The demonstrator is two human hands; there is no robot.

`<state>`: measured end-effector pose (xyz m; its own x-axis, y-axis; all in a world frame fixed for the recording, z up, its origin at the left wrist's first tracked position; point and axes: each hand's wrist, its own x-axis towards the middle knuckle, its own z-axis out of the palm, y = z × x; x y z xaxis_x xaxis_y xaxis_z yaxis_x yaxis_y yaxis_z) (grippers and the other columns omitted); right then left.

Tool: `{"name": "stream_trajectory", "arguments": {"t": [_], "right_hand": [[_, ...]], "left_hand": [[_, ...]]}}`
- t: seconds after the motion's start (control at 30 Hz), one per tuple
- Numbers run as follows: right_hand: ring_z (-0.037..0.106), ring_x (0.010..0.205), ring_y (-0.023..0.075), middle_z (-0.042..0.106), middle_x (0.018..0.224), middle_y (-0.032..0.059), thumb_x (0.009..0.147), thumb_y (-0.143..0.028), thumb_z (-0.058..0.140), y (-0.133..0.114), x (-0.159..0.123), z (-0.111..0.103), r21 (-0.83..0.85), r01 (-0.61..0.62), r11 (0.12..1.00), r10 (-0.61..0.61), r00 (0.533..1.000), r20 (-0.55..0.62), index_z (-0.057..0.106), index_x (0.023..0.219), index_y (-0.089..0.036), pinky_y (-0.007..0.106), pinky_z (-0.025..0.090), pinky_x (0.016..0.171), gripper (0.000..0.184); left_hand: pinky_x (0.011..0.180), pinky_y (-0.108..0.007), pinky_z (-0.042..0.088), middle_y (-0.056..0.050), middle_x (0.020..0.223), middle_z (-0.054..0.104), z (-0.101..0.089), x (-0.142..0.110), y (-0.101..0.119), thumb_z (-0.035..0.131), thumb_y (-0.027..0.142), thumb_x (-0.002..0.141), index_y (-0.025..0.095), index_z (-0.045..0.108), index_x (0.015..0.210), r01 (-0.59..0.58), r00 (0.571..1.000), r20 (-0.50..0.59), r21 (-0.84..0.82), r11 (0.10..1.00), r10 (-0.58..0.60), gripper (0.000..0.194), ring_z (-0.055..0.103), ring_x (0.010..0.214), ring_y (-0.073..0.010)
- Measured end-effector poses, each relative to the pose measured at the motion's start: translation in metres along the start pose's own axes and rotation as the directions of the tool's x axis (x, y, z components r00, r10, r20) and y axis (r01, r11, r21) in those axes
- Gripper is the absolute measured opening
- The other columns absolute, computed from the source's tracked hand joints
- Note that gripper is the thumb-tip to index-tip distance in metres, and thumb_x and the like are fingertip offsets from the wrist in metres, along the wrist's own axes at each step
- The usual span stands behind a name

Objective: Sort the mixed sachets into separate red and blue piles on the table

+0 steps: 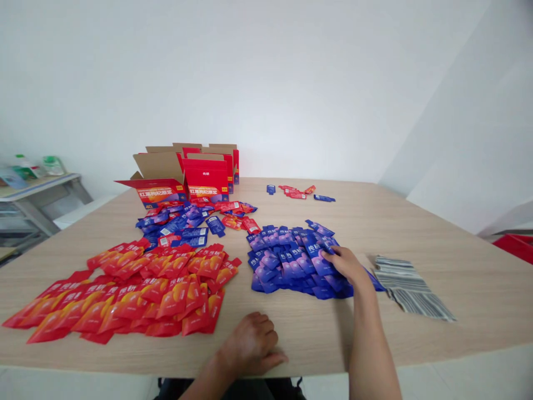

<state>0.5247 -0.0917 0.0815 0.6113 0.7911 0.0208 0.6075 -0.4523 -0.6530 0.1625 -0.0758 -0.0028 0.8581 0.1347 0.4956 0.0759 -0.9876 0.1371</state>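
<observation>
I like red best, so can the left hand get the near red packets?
Probably yes. The left hand is near the table edge, no packet shows in it, and the red packets lie close by with only bare tabletop between. The right hand is over at the blue packets.

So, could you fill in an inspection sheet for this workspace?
Surface: wood-grain table.
Job's things: red packets heaped left, blue packets nearer the middle, red boxes with raised flaps behind.
Clutter: striped cloth right of the blue packets; mixed loose packets before the boxes, more beyond.
Hands: left hand loosely curled near the front edge; right hand touching a blue packet, grip unclear.
Cables: nothing seen.
Surroundings: white wall; side table with containers.
</observation>
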Motion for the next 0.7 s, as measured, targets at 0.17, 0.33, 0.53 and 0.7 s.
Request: {"name": "stream_trajectory", "arguments": {"t": [0.17, 0.33, 0.53, 0.7], "right_hand": [[0.069, 0.089, 0.0293, 0.075, 0.095, 0.0142, 0.087, -0.051, 0.062, 0.001, -0.002, 0.001, -0.401, -0.021, 0.916, 0.006, 0.999, -0.039, 0.07, 0.088, -0.019, 0.033, 0.045, 0.072, 0.033], [0.068, 0.088, 0.0294, 0.074, 0.093, 0.0136, 0.089, -0.058, 0.058, -0.007, -0.006, 0.001, -0.336, -0.103, 0.936, 0.054, 0.987, -0.151, 0.067, 0.091, -0.021, 0.034, 0.044, 0.07, 0.039], [0.064, 0.082, 0.0287, 0.07, 0.083, 0.0107, 0.086, -0.078, 0.05, -0.028, -0.007, 0.016, 0.121, -0.051, 0.991, 0.099, 0.896, -0.434, 0.054, 0.091, -0.024, 0.035, 0.046, 0.071, 0.054], [0.058, 0.072, 0.0256, 0.059, 0.073, 0.0058, 0.092, -0.082, 0.026, -0.032, -0.005, 0.036, 0.228, 0.1, 0.968, 0.015, 0.89, -0.456, 0.048, 0.086, -0.027, 0.037, 0.046, 0.066, 0.06]], "left_hand": [[0.07, -0.035, 0.04, -0.001, 0.076, 0.064, -0.005, 0.005, 0.003, 0.075, 0.05, 0.088, 0.018, 0.058, 0.074, 0.053, 0.986, 0.158, -0.004, 0.999, -0.052, 0.038, 0.058, 0.074, -0.0175], [0.072, -0.036, 0.045, -0.005, 0.078, 0.069, -0.002, 0.023, 0.011, 0.071, 0.058, 0.086, 0.017, 0.066, 0.077, 0.194, 0.89, 0.416, 0.022, 0.981, -0.185, 0.042, 0.065, 0.077, -0.0212], [0.058, -0.035, 0.04, -0.01, 0.062, 0.066, 0.029, 0.052, 0.008, 0.057, 0.071, 0.091, 0.014, 0.072, 0.071, 0.035, 0.909, 0.414, 0.024, 0.999, -0.042, 0.062, 0.062, 0.057, -0.021], [0.049, -0.031, 0.026, -0.004, 0.051, 0.06, 0.04, 0.06, -0.005, 0.065, 0.061, 0.088, 0.017, 0.066, 0.063, -0.092, 0.942, 0.31, -0.124, 0.988, 0.127, 0.051, 0.058, 0.051, -0.017]]}}
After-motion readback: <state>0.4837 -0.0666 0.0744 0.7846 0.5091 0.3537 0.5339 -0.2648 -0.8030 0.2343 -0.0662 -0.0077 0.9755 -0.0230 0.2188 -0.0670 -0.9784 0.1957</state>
